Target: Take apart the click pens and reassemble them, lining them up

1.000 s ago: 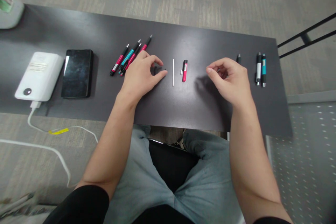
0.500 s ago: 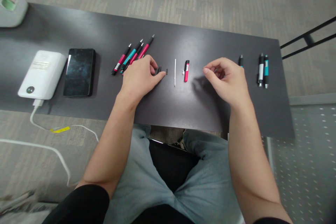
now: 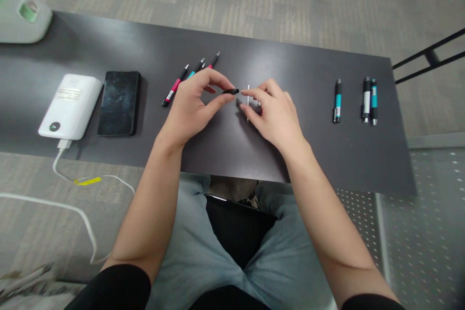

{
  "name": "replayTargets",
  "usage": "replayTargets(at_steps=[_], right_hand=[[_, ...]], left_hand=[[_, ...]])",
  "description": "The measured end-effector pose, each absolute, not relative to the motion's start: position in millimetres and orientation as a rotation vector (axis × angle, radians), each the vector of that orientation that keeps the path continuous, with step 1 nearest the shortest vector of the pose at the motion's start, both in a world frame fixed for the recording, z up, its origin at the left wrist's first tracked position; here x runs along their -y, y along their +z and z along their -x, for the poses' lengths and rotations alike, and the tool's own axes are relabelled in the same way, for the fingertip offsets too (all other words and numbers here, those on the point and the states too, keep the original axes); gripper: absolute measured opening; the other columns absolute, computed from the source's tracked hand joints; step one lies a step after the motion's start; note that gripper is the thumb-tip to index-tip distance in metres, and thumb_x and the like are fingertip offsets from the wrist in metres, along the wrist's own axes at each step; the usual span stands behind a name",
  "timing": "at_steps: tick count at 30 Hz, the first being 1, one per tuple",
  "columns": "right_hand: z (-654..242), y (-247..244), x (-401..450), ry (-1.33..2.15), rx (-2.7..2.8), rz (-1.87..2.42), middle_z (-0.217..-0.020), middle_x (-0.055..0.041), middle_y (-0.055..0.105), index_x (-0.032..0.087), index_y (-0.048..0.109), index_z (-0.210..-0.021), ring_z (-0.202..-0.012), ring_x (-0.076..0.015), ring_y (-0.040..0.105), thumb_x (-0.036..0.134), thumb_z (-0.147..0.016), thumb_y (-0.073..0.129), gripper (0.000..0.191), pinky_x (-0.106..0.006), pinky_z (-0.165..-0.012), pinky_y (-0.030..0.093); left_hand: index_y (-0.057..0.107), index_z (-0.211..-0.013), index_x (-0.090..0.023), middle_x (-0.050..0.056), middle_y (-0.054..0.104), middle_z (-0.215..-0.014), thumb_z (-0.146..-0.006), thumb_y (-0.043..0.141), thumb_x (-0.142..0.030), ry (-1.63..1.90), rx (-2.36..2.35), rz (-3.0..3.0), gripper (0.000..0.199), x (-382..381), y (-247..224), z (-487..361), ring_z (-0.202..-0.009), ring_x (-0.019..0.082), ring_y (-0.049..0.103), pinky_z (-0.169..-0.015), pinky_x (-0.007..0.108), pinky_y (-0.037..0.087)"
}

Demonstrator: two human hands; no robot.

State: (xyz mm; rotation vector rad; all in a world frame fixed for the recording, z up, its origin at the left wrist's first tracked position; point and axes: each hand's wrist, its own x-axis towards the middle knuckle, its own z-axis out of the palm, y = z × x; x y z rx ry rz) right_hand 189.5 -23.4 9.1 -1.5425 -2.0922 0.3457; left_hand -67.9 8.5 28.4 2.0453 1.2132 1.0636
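Observation:
My left hand (image 3: pixel 201 101) pinches a black pen grip (image 3: pixel 230 91) between thumb and forefinger, held just over the table with its end toward the right. Close by is my right hand (image 3: pixel 271 106), thumb and forefinger apart with nothing visible between them. By its thumb tip lies a small dark piece (image 3: pixel 238 102), too small to make out. A thin silver ink refill (image 3: pixel 248 115) runs upright beneath the right fingers, partly covered. The red pen barrel (image 3: pixel 261 110) is almost wholly hidden under that hand.
Several assembled pens (image 3: pixel 176 85) lie partly behind my left hand. At the right are a turquoise pen (image 3: pixel 338 101), a white pen (image 3: pixel 366 99) and another turquoise one (image 3: pixel 374 101). A black phone-like device (image 3: pixel 119 103) and a cabled white power bank (image 3: pixel 70 106) occupy the left.
My left hand has lifted the black grip off the table. My right hand has moved left over the refill and red barrel, its fingertips now close to the left hand's. The view has shifted slightly.

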Motion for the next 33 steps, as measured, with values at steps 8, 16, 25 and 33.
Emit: replayTargets(at_steps=[8, 16, 25, 33], right_hand=[[-182, -1, 14, 0.307, 2.154, 1.575, -0.134, -0.0155, 0.082, 0.033, 0.09, -0.123, -0.128, -0.0438, 0.075, 0.033, -0.119, 0.08, 0.01, -0.062, -0.109, 0.058], [-177, 6, 16, 0.379, 2.2, 1.572, -0.137, -0.0143, 0.084, 0.034, 0.092, -0.127, -0.13, -0.0434, 0.075, 0.03, -0.121, 0.078, 0.016, -0.06, -0.11, 0.054], [-185, 3, 12, 0.587, 1.936, 1.46, -0.118, -0.0074, 0.089, 0.033, 0.085, -0.119, -0.108, -0.0329, 0.078, 0.042, -0.122, 0.077, 0.013, -0.053, -0.111, 0.06], [-212, 3, 10, 0.819, 1.554, 1.254, -0.109, -0.0028, 0.09, 0.033, 0.089, -0.116, -0.088, -0.0245, 0.076, 0.066, -0.103, 0.097, 0.036, -0.045, -0.093, 0.065]], left_hand=[[0.092, -0.112, -0.03, 0.004, 0.095, -0.122, -0.112, 0.089, -0.024, 1.171, -0.99, -2.059, 0.007, 1, 33, 77, -0.118, 0.031, 0.091, -0.12, 0.057, 0.074], [0.086, -0.118, -0.029, 0.004, 0.095, -0.129, -0.108, 0.085, -0.021, 1.109, -1.234, -1.947, 0.013, -5, 30, 79, -0.124, 0.028, 0.091, -0.12, 0.049, 0.075], [0.08, -0.132, -0.03, 0.005, 0.093, -0.127, -0.115, 0.086, -0.032, 1.04, -1.217, -1.953, 0.019, -13, 13, 71, -0.116, 0.026, 0.092, -0.11, 0.041, 0.076], [0.081, -0.131, -0.03, 0.005, 0.094, -0.13, -0.109, 0.086, -0.026, 1.016, -1.148, -1.94, 0.023, -9, 14, 53, -0.107, 0.024, 0.09, -0.098, 0.038, 0.074]])
